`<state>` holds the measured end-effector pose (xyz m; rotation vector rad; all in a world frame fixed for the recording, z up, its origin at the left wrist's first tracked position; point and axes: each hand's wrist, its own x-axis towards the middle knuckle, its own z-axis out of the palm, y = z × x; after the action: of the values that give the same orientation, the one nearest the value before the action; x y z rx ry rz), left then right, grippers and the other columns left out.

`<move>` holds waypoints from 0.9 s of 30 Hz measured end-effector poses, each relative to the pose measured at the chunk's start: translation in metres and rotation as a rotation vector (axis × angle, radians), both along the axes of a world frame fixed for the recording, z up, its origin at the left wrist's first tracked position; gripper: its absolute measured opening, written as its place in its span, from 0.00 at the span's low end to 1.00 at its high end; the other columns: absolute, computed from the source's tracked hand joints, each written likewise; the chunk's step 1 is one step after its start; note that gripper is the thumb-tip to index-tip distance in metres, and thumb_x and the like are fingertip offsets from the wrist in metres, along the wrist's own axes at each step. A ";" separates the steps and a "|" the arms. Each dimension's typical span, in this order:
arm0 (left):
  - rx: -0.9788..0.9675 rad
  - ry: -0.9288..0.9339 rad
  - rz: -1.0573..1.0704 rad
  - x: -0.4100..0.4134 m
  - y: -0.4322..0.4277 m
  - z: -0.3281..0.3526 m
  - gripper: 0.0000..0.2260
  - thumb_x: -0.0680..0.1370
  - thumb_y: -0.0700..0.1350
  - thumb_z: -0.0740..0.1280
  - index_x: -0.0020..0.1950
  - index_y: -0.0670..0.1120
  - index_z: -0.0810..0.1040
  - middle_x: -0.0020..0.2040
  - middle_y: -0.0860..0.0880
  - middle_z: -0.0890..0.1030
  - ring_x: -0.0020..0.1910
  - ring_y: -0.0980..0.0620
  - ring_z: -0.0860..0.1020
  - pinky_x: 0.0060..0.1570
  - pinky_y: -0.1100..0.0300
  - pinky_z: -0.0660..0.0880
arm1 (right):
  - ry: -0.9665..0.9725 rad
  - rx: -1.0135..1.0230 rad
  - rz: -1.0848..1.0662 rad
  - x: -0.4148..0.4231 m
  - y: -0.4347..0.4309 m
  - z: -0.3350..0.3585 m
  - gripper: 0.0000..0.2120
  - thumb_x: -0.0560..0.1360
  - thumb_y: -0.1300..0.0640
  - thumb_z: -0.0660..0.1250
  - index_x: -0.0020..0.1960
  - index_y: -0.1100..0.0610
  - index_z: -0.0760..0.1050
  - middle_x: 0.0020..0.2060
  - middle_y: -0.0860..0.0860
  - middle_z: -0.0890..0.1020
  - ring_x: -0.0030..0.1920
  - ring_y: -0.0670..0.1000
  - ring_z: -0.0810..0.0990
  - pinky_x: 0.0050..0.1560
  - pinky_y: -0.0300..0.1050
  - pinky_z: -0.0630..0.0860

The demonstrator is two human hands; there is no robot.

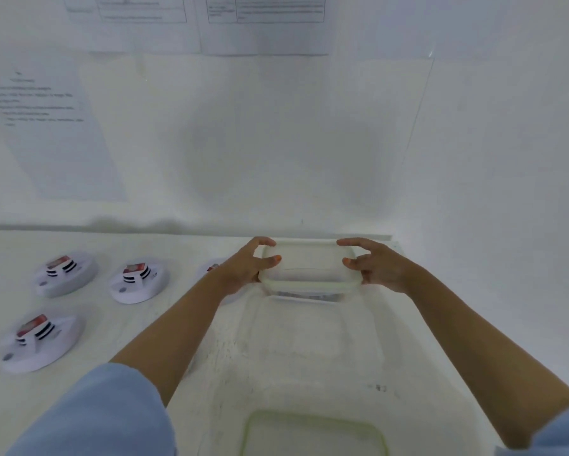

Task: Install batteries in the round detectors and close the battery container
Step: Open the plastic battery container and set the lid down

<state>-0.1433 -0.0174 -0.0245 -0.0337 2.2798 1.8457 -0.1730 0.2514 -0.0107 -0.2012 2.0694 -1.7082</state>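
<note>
Both hands, left (248,268) and right (376,268), grip the container (309,274); detectors (138,281) sit left, lid (312,432) nearer.

- The three round detectors at the left of the frame (65,274) (139,282) (39,342) are pale grey-white, each carrying a red-and-white block on top beside black-and-white stripes.
- A fourth detector (211,268), mostly hidden behind the left forearm, shows a touch of red on white.
- The container (309,274) at centre is clear with a whitish, faintly green rim.
- The lid (312,434) at the bottom edge is translucent with a yellow-green border.
- The table (309,350) is off-white with grey scuffs.
- The sleeves (98,416) at the lower corners are light blue.
- The wall papers (46,126) at upper left are white with blurred black print.
</note>
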 end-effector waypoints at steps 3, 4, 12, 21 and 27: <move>0.040 -0.041 -0.038 -0.005 -0.003 0.001 0.09 0.76 0.42 0.67 0.53 0.53 0.72 0.47 0.46 0.74 0.40 0.50 0.72 0.38 0.59 0.71 | -0.030 -0.029 0.011 -0.006 -0.001 0.000 0.16 0.73 0.64 0.67 0.57 0.49 0.75 0.46 0.57 0.79 0.47 0.55 0.78 0.53 0.52 0.77; 0.058 -0.060 -0.051 -0.006 -0.003 0.001 0.08 0.77 0.42 0.66 0.53 0.52 0.72 0.47 0.46 0.74 0.40 0.51 0.72 0.38 0.60 0.72 | -0.044 -0.038 0.019 -0.007 -0.001 -0.001 0.16 0.73 0.64 0.67 0.56 0.48 0.75 0.48 0.56 0.79 0.49 0.55 0.78 0.55 0.54 0.76; 0.078 -0.067 -0.002 -0.012 -0.001 -0.001 0.06 0.77 0.41 0.65 0.50 0.50 0.71 0.53 0.48 0.71 0.45 0.51 0.72 0.39 0.61 0.71 | -0.146 -0.129 0.053 -0.009 -0.002 -0.005 0.19 0.74 0.66 0.64 0.58 0.45 0.73 0.53 0.53 0.77 0.51 0.55 0.78 0.57 0.54 0.75; 0.016 -0.045 0.030 -0.011 0.003 0.006 0.10 0.76 0.41 0.67 0.55 0.45 0.70 0.52 0.47 0.72 0.44 0.50 0.73 0.39 0.60 0.74 | 0.128 0.167 -0.049 -0.005 -0.002 0.002 0.21 0.71 0.59 0.71 0.59 0.41 0.71 0.46 0.58 0.70 0.44 0.57 0.68 0.39 0.45 0.70; -0.394 0.287 0.316 -0.016 0.017 0.011 0.19 0.71 0.46 0.73 0.57 0.43 0.70 0.44 0.44 0.74 0.42 0.49 0.71 0.43 0.60 0.66 | 0.200 0.285 0.112 -0.010 -0.014 0.013 0.38 0.70 0.64 0.71 0.71 0.41 0.59 0.61 0.51 0.70 0.62 0.52 0.69 0.63 0.46 0.67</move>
<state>-0.1591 -0.0009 -0.0137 -0.2128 2.9585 1.5802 -0.1826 0.2376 0.0018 -0.4032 2.3688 -1.3564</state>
